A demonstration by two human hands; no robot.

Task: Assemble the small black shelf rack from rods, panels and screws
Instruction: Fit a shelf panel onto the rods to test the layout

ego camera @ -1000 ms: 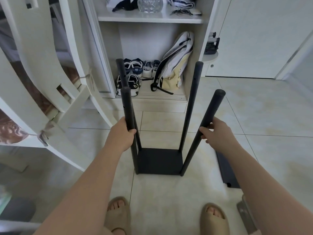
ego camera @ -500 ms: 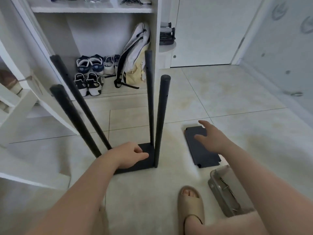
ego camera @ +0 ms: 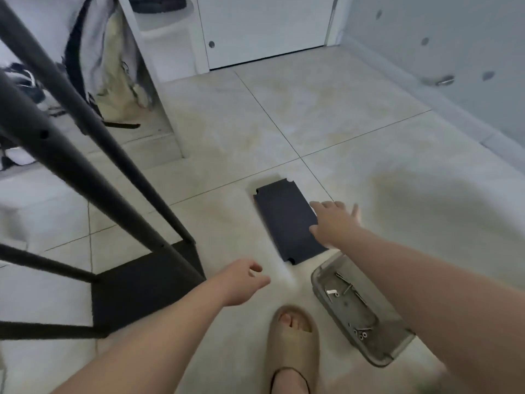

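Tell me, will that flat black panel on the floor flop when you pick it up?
Probably stiff: the black panel lies flat with straight edges and notched corners. It looks thin, so likely light. Flush on the smooth tile floor, it may be fiddly to lift; the right hand would likely need an edge.

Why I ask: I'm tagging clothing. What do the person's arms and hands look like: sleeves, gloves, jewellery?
Both forearms are bare as far as the frame shows; no sleeve is in view. The left hand and right hand wear no gloves, and no watch, ring or bracelet shows, though blur softens the fingers.
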